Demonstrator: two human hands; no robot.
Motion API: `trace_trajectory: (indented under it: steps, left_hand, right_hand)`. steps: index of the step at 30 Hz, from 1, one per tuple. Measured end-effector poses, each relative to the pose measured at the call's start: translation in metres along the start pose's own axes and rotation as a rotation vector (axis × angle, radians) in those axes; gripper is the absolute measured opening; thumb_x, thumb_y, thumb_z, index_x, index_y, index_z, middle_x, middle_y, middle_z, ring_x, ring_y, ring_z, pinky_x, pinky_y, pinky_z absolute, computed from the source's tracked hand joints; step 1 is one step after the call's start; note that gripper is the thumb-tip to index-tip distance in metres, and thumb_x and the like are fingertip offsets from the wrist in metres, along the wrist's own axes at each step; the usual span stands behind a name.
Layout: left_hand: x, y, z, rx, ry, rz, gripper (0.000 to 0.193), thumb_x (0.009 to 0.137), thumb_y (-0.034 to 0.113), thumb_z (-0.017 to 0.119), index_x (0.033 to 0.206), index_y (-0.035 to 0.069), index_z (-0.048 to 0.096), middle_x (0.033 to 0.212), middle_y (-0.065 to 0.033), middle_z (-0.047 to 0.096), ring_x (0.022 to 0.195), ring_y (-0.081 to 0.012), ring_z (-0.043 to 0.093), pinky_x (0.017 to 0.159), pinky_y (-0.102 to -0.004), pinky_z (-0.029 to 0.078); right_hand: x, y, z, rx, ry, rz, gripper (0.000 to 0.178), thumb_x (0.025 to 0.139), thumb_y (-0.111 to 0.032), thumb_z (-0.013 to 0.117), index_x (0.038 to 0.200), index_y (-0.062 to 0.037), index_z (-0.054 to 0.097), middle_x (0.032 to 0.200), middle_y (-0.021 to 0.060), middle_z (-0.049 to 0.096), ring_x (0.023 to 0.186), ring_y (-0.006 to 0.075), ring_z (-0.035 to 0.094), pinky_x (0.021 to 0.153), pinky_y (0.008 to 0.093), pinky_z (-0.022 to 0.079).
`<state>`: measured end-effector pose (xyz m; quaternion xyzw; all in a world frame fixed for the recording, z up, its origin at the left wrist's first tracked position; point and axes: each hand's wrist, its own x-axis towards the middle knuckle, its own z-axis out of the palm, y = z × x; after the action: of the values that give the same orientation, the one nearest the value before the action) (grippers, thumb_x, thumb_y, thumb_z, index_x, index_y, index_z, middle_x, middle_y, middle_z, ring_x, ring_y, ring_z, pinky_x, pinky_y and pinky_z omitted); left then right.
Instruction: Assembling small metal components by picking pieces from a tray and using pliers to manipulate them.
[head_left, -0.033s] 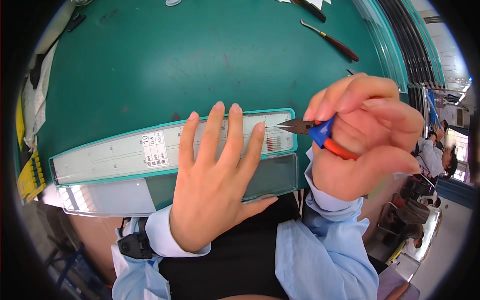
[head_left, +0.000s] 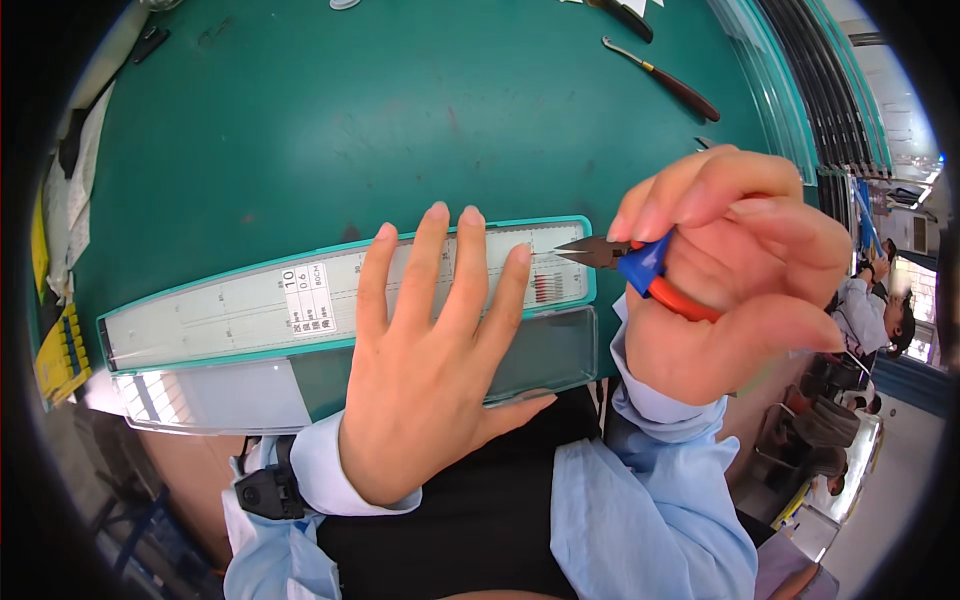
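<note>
My left hand (head_left: 430,350) lies flat with fingers spread over a long, shallow case (head_left: 205,312) with a teal rim and a pale, line-marked inside. A white label (head_left: 308,298) is on the case, left of my fingers. At the case's right end is a row of several thin, red-marked pieces (head_left: 549,288), too small to make out. My right hand (head_left: 740,270) is closed around small pointed cutting pliers (head_left: 640,265) with a blue and red handle. Their jaws point left, over the right end of the case near my left index fingertip. The clear lid (head_left: 545,352) hangs along the near side.
The case lies on a green work mat (head_left: 300,130). A wooden-handled hook tool (head_left: 680,92) and a dark-handled tool (head_left: 625,18) lie at the far right. Clear panels (head_left: 775,90) stand along the right edge. Papers and a yellow item (head_left: 62,355) are at the left.
</note>
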<state>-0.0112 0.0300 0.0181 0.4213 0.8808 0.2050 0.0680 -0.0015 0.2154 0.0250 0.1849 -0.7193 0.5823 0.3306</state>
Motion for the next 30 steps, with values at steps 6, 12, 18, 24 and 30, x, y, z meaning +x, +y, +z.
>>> trace_trajectory:
  steps: [6,12,18,24,30]
  left_hand:
    - [0.005,0.001,-0.001,0.008,-0.016,-0.003,0.091,0.053,0.046,0.081,0.132,0.01,0.053,0.138,-0.0246,0.039,0.127,-0.0446,0.037,0.105,-0.0601,0.025]
    - [0.005,0.001,-0.002,-0.037,0.009,0.011,0.088,0.051,0.043,0.083,0.129,0.013,0.055,0.138,-0.0262,0.038,0.127,-0.0457,0.037,0.105,-0.0617,0.024]
    - [0.003,-0.002,0.001,-0.05,0.007,0.013,0.089,0.048,0.044,0.084,0.127,0.014,0.057,0.139,-0.0276,0.037,0.128,-0.0469,0.036,0.104,-0.064,0.025]
    - [0.002,-0.001,0.001,-0.061,0.011,0.01,0.088,0.047,0.044,0.084,0.126,0.014,0.058,0.139,-0.028,0.037,0.127,-0.0478,0.037,0.102,-0.0662,0.026]
    - [0.002,-0.001,0.002,-0.061,0.011,0.015,0.088,0.048,0.045,0.084,0.126,0.014,0.058,0.139,-0.0282,0.037,0.127,-0.048,0.037,0.102,-0.0666,0.027]
  right_hand:
    - [-0.002,-0.001,-0.003,-0.005,0.039,-0.022,0.055,0.094,-0.059,0.028,0.112,-0.0105,0.046,0.093,0.0143,0.048,0.07,0.0201,0.049,0.056,0.0324,0.049]
    - [-0.001,-0.008,-0.004,-0.008,0.15,0.019,0.052,0.095,-0.057,0.028,0.11,-0.0121,0.048,0.089,0.0126,0.047,0.069,0.0195,0.047,0.054,0.0302,0.045]
    - [-0.002,-0.01,-0.001,0.014,0.082,0.057,0.053,0.095,-0.058,0.03,0.112,-0.0115,0.05,0.09,0.0126,0.048,0.069,0.0195,0.047,0.052,0.0289,0.044]
    - [0.01,-0.019,0.002,-0.124,-0.081,0.048,0.052,0.097,-0.055,0.029,0.112,-0.0098,0.05,0.091,0.0121,0.048,0.069,0.0181,0.047,0.052,0.0268,0.043]
    - [0.005,-0.013,-0.007,-0.073,-0.091,0.004,0.052,0.098,-0.054,0.027,0.113,-0.0096,0.05,0.092,0.0117,0.048,0.07,0.0174,0.048,0.051,0.0258,0.044]
